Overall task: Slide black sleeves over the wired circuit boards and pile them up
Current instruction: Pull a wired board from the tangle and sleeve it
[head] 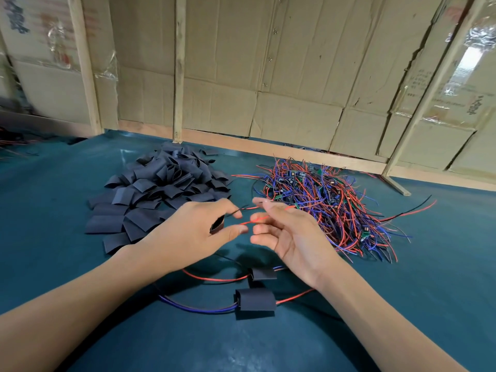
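**wirenoob:** Two finished ones [255, 303] are already lying on the green mat [402, 304] near the person's body, sleeves on, wires trailing out both sides. How's the third going?

**bench_rat:** Left hand [188, 234] has a black sleeve [217, 224] pinched between thumb and curled fingers, mouth facing right. Right hand [284, 232] has its fingers loosely curled around the red and black leads [253, 220], feeding them toward the sleeve. I can't see the board itself, probably tucked behind the right fingers.

**wirenoob:** Tricky stuff to handle?

**bench_rat:** I'd guess everything's featherlight. The sleeve looks like soft thin tube that flattens if you squeeze, so hold it by the edges and keep the mouth open. Wires are floppy, so grip close to the tips. Spare sleeves [161, 183] sit far left, the tangle of wired boards [322, 202] far right.
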